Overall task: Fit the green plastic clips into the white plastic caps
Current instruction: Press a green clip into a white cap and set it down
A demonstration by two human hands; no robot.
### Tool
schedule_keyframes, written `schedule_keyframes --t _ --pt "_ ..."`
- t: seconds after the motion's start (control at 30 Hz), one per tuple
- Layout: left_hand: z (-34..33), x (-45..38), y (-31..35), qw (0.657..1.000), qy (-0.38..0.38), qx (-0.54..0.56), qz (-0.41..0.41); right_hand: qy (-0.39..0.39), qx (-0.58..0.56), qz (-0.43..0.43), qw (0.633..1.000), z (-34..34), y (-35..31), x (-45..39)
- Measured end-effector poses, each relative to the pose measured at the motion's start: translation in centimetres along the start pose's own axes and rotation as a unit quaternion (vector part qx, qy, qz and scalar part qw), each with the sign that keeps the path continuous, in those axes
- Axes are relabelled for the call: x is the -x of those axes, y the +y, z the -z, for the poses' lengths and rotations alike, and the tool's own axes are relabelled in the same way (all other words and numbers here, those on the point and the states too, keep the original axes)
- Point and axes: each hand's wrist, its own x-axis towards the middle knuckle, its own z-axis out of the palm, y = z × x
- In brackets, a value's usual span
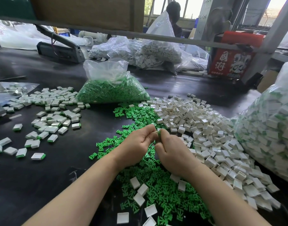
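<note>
Between both hands' fingertips, a small green clip (159,133) shows, mostly hidden

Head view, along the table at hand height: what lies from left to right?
Scattered assembled caps → loose green clips → left hand → right hand, both pinching a green piece → white cap pile → bag of finished parts.

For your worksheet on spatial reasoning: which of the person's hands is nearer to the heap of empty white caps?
Right. The right hand sits beside the heap of empty white caps, almost at its edge; the left hand is further off, over the loose green clips.
</note>
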Motion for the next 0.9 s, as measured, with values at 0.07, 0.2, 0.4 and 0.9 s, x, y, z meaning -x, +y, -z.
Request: schedule_keyframes --t 0.07,0.2,0.4,0.9 --pt "-0.1 -0.1 0.0 1.0 0.007 -0.001 0.005 0.005 0.026 -0.002 1.0 -0.1 0.1 -0.1" --pt "-0.1 -0.1 -0.1 1.0 0.024 -0.008 0.003 0.015 0.046 -0.003 0.999 0.1 0.1 -0.2" --pt "0.4 0.0 0.7 0.992 0.114 0.06 -0.01 0.115 -0.262 -0.085 0.954 1.7 0.9 -0.7" --pt "-1.3 0.2 2.1 0.965 0.162 0.206 0.011 -0.057 -0.557 -0.074 0.825 0.3 -0.4 -0.6"
